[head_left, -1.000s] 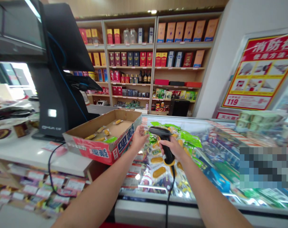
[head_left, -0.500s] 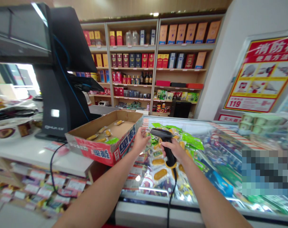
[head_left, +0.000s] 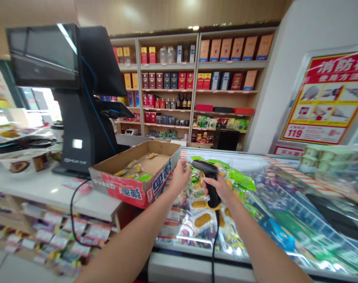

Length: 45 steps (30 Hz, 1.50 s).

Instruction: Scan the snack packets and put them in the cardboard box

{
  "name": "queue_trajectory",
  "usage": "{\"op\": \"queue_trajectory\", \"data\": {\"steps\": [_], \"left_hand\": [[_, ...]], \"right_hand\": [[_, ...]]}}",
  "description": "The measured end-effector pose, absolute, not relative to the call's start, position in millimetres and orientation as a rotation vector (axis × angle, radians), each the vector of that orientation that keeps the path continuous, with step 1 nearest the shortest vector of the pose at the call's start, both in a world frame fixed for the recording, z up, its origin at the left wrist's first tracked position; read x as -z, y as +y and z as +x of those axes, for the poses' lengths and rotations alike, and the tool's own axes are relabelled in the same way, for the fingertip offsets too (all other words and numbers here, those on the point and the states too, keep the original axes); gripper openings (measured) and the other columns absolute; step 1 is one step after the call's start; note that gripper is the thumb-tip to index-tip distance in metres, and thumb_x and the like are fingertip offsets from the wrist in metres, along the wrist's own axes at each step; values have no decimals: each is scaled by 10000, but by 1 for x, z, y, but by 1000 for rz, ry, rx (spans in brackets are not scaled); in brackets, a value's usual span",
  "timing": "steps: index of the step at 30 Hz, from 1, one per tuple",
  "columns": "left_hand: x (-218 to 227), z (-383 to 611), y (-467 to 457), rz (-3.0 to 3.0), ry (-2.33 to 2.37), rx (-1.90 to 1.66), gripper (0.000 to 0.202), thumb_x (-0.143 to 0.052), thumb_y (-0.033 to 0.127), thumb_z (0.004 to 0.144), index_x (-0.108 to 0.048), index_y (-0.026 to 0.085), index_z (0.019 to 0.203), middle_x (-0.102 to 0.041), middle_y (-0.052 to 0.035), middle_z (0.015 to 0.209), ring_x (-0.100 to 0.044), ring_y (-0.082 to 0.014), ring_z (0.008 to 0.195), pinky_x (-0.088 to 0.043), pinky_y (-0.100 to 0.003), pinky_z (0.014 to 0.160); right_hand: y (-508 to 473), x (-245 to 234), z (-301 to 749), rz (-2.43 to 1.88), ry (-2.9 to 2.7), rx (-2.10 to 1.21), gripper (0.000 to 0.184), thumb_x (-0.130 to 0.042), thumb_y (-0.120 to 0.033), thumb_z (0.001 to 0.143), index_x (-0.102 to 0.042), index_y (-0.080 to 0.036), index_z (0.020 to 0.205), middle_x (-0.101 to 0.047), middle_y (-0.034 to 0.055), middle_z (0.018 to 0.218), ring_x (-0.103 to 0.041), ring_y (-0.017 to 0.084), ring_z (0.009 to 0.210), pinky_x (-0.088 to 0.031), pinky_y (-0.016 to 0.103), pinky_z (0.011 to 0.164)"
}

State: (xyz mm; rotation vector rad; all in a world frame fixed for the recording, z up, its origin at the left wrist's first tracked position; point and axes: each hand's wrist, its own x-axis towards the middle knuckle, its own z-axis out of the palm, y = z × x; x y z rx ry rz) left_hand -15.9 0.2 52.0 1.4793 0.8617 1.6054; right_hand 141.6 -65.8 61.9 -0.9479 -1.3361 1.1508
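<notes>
My right hand (head_left: pixel 222 188) is wrapped round the grip of a black barcode scanner (head_left: pixel 213 194), whose head points left toward my other hand. My left hand (head_left: pixel 181 175) is closed just left of the scanner head, its fingers curled; what they pinch, if anything, is too small to make out. Beneath both hands, several clear packets with yellow-brown pieces (head_left: pixel 202 220) and green packets (head_left: pixel 240 179) lie spread on the glass top of a display case. Beside my left forearm, an open cardboard box (head_left: pixel 120 191) holds a few small yellow packets (head_left: pixel 138 168) and a green one.
A black checkout terminal (head_left: pixel 81 129) stands on the white counter (head_left: pixel 53 188) at left. The scanner's cable (head_left: pixel 214 239) hangs over the front edge of the glass case. Stacked egg cartons (head_left: pixel 326 162) sit at right. Shelves of boxed bottles (head_left: pixel 167 80) line the back wall.
The view has shifted slightly, so everything sits lower and further right. My left fingers have curled in more beside the scanner head. My right hand keeps its grip on the scanner.
</notes>
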Motion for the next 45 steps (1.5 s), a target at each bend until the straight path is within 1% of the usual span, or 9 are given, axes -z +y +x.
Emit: {"op": "queue_trajectory", "data": {"steps": [7,11,18,26,31,35,41,43,45], "left_hand": [[-145,-92,-23,1812,1263,-1757,297,-627,98,711,-591,178,995,-696,-53,1001,-645,-181,867,-489,-335,873],[-159,-150,-23,1923,1707,-1724,297,-619,122,735,-600,178,1026,-708,-82,1035,-652,-220,942,-479,-342,878],[-141,-198,-5,1952,2108,-1509,291,-618,116,724,-609,146,1014,-682,-159,1087,-626,-295,1074,-456,-400,958],[-132,-120,-22,2308,1541,-1826,216,-575,125,787,-603,165,997,-600,-141,1219,-555,-260,1176,-424,-393,1032],[-102,-43,-21,2433,1457,-1321,200,-562,117,805,-619,157,991,-684,-124,1052,-625,-245,1042,-464,-348,926],[-71,-7,-5,2333,1631,-958,208,-585,253,840,-627,135,1005,-704,-168,985,-658,-292,971,-468,-345,806],[-31,8,25,2063,1586,-1174,329,-548,360,886,-595,140,1126,-709,-140,966,-663,-247,909,-439,-299,758],[-21,10,33,1994,1515,-1235,324,-629,366,823,-625,142,1058,-702,-97,852,-655,-230,817,-434,-287,714],[-12,12,39,1896,1445,-1235,259,-709,359,737,-652,146,874,-652,-39,682,-622,-205,690,-418,-274,648]], "right_hand": [[-61,-102,101,-907,-1358,-1197,223,-686,-361,623,-596,-164,677,-578,-11,514,-526,124,384,-451,251,379],[-57,-120,59,-866,-1442,-1220,223,-680,-358,610,-569,-169,575,-556,-7,473,-513,120,378,-461,254,384],[-56,-122,17,-837,-1507,-1317,230,-699,-365,615,-554,-192,571,-560,-1,447,-506,127,376,-454,256,370],[-52,-106,74,-903,-1306,-1205,220,-700,-349,605,-586,-164,635,-572,-14,506,-512,115,387,-461,251,371],[-46,-85,129,-985,-1147,-1124,198,-702,-319,633,-577,-168,660,-570,-18,500,-519,114,382,-457,241,374],[-45,-69,152,-1036,-1086,-1069,193,-684,-313,653,-566,-171,596,-563,-8,471,-512,115,361,-457,239,363],[-41,-47,157,-1035,-1079,-1063,218,-667,-329,664,-558,-177,551,-544,-9,433,-511,123,346,-451,245,359],[-40,-43,156,-1049,-1078,-1035,211,-665,-336,652,-563,-177,559,-542,-12,429,-505,126,335,-446,250,353],[-40,-42,154,-1049,-1091,-1007,202,-665,-336,638,-566,-175,566,-550,-13,442,-508,127,336,-446,252,354]]}}
